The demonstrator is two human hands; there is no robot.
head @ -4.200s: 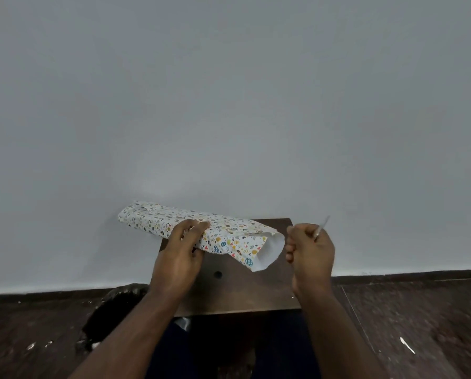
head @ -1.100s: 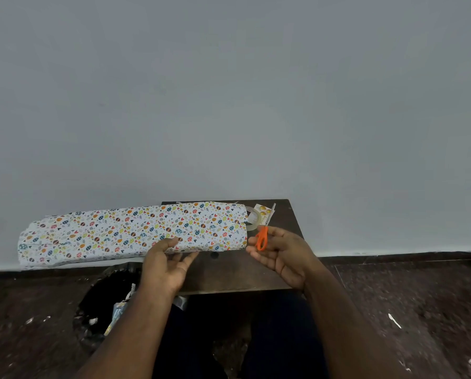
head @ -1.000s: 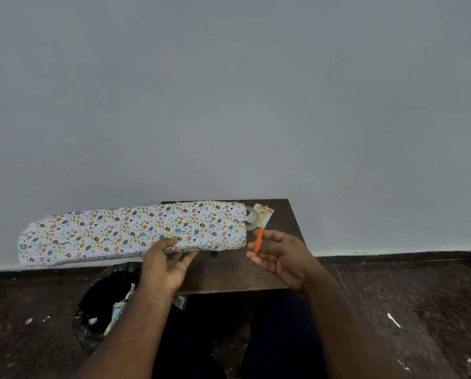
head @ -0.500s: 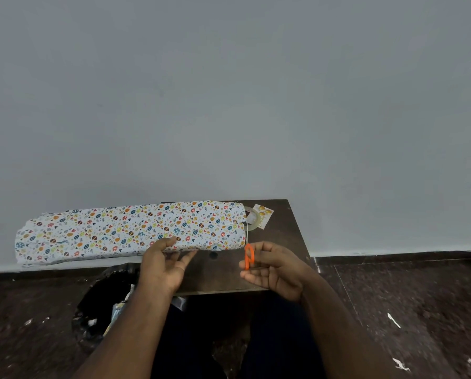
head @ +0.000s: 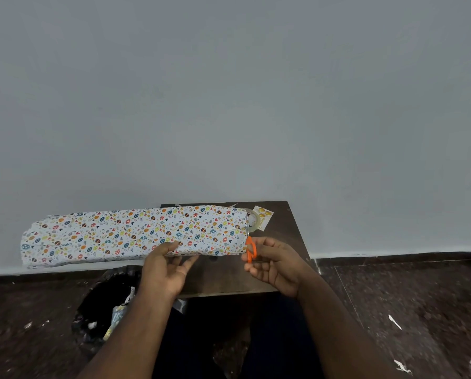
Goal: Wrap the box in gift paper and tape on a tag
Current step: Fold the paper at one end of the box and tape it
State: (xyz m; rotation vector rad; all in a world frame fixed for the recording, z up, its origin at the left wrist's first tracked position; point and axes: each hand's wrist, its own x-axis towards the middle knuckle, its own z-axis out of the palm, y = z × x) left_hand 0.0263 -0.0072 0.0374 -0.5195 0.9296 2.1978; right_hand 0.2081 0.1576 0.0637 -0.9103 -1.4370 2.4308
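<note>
Egg-print gift paper (head: 135, 236) lies rolled; left hand (head: 164, 265) spread, right hand (head: 275, 265) pinching orange scissors (head: 250, 249)

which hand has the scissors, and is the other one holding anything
The right hand has them: its fingers hold the orange scissors beside the end of the wrapped package. The left hand holds nothing; its fingers touch the package's near edge.
</note>
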